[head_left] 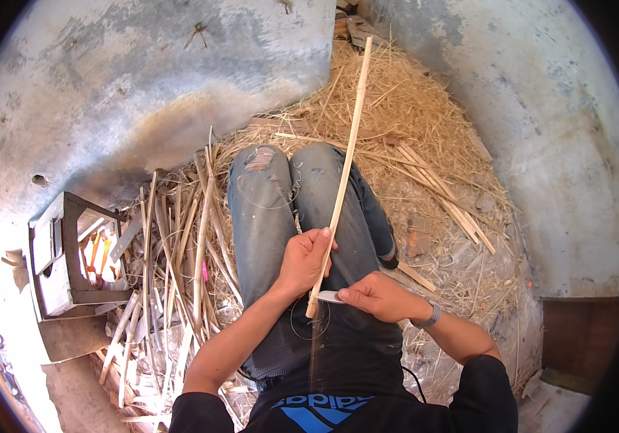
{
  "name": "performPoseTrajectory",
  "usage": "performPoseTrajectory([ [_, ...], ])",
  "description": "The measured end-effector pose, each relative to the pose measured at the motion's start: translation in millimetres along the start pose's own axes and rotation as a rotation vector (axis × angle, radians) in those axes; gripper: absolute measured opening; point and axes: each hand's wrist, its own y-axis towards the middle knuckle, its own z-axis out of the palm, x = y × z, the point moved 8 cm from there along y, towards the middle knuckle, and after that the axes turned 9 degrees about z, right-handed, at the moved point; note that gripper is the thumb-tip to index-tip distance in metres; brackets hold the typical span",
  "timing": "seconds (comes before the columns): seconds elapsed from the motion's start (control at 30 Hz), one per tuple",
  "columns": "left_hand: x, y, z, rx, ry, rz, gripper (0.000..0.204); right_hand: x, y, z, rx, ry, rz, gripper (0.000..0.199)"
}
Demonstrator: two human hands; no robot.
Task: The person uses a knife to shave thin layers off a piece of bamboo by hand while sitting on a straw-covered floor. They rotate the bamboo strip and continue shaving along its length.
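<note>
A long, pale strip of split wood or bamboo (350,155) slants up and away from my lap, its near end by my belly. My left hand (304,260) is closed round it a little above that end. In my right hand (378,296) is a knife, gripped with the thumb along it; the short silvery blade (330,296) lies against the strip's right side near the bottom end. The knife's handle is hidden in my fingers. A thin curled shaving (297,328) hangs beside the strip's near end.
Several split strips (448,189) lie on the shavings heap (403,97) at far right. To my left, long sticks (205,238) lean in a loose pile beside a dark-framed box (71,252). Worn walls (143,65) rise on both sides.
</note>
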Motion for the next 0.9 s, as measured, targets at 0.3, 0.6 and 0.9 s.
performPoseTrajectory([
  [0.3,4,8,-5,0.011,0.118,0.045,0.044,-6,-4,-31,-0.160,0.653,-0.041,0.042],
  [0.6,2,6,-9,-0.064,0.296,0.152,0.039,38,-3,-29,-0.459,0.040,-0.295,0.040],
  [0.9,-3,6,-5,-0.060,0.347,0.166,0.040,26,12,-1,-0.330,0.141,-0.441,0.013],
])
